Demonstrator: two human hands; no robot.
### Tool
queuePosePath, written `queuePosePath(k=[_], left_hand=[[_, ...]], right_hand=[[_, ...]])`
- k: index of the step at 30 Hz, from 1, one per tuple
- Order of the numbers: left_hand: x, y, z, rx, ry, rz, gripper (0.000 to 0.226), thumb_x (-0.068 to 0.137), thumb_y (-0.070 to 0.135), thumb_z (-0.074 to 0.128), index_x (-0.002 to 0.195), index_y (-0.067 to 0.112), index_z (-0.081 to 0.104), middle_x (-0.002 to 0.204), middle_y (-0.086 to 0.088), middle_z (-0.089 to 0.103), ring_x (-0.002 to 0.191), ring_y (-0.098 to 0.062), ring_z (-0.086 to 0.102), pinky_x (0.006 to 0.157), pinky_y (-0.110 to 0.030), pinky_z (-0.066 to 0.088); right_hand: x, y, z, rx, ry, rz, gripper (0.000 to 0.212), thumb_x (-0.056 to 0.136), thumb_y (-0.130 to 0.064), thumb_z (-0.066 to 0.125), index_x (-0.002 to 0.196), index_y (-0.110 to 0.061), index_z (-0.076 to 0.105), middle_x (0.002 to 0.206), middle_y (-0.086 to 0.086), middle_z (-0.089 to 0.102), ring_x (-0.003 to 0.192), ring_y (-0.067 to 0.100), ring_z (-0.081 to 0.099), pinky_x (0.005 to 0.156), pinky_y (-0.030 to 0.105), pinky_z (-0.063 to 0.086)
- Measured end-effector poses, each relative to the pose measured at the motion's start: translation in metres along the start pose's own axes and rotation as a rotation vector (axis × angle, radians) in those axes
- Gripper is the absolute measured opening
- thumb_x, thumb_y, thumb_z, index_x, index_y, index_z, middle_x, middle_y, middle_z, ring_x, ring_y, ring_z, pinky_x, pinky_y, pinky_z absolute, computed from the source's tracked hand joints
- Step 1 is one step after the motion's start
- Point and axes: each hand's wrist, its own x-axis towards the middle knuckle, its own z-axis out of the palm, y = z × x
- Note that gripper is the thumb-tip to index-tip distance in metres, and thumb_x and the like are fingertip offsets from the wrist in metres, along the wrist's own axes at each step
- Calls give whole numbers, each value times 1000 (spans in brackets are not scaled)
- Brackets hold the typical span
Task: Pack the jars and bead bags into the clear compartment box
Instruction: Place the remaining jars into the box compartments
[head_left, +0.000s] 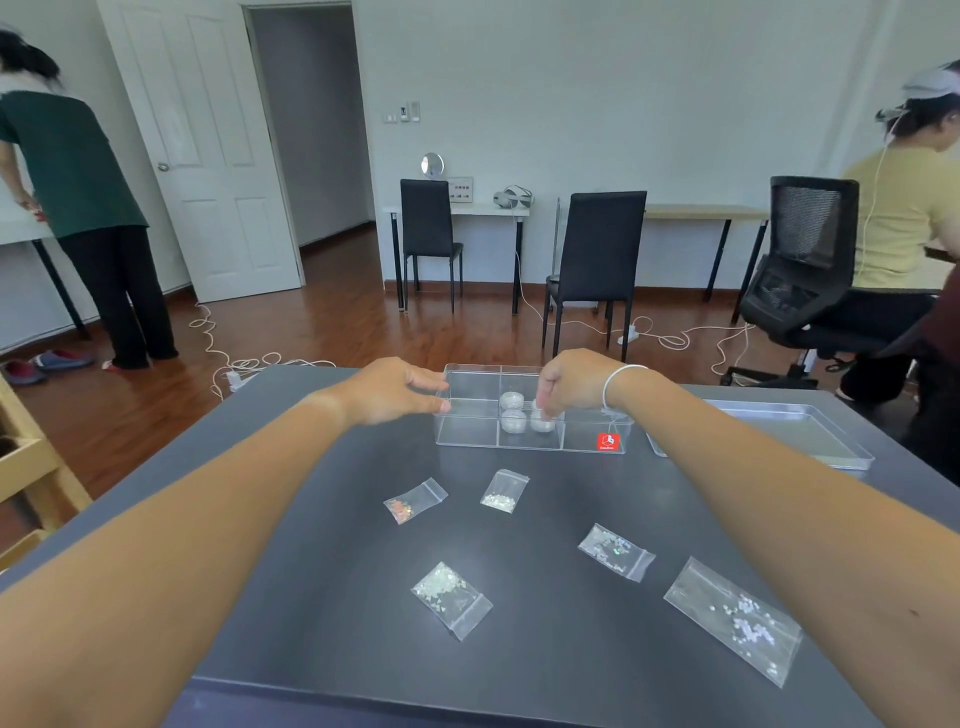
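Dark tabletop (322, 519): clear compartment box (467, 439) at far edge, left hand (397, 392) open on its wall, right hand (566, 387) pinching jar (543, 422) inside; 5 bead bags (504, 491) nearer the body, closest to right.

A dark grey table (322, 519) fills the foreground, with a clear flat lid (769, 431) lying at its right edge. Beyond it, on a wooden floor (337, 317) strewn with white cables (228, 353), stand two black dining chairs (597, 260) and a black mesh office chair (810, 270). A white door (208, 145) stands open at left, where a person in a green top (67, 156) bends over a desk; a person in a yellow top (904, 208) stands at right.
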Motion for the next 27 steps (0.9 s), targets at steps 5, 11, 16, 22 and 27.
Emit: queuePosePath(k=[5, 11, 16, 22, 27], left_hand=[[-2, 1, 2, 9, 9, 10, 44, 80, 33, 67, 121, 17, 60, 142, 5, 46, 132, -11, 39, 103, -20, 21], [-10, 2, 7, 33, 59, 33, 44, 83, 33, 64, 124, 17, 58, 143, 2, 45, 130, -14, 42, 107, -23, 24], [-23, 1, 9, -9, 129, 27, 47, 80, 40, 64, 125, 27, 55, 129, 8, 49, 97, -14, 58, 89, -23, 37], [-46, -3, 7, -66, 207, 42, 9, 78, 36, 68, 82, 34, 60, 91, 17, 60, 68, 9, 54, 64, -13, 35], [-61, -4, 14, -27, -6, 11, 8, 78, 36, 68, 85, 35, 65, 90, 14, 64, 66, 7, 55, 59, -8, 36]], right_hand=[[-4, 4, 1, 49, 107, -64, 16, 80, -8, 57, 88, -6, 71, 101, 6, 69, 83, 18, 58, 73, 28, 47], [-24, 0, 2, 47, 270, -215, 15, 84, -18, 53, 87, -20, 68, 80, -14, 56, 80, 11, 49, 72, 24, 37], [-45, -10, 17, 94, 314, -316, 12, 83, -19, 56, 88, -22, 67, 95, -7, 62, 82, 10, 48, 74, 24, 36], [-59, -18, 42, 138, 203, -259, 12, 82, -26, 61, 92, -22, 66, 105, -4, 67, 75, 5, 50, 74, 22, 36], [-65, -19, 54, 173, 145, -148, 20, 81, -30, 64, 97, -18, 66, 107, 2, 66, 95, 17, 56, 84, 29, 44]])
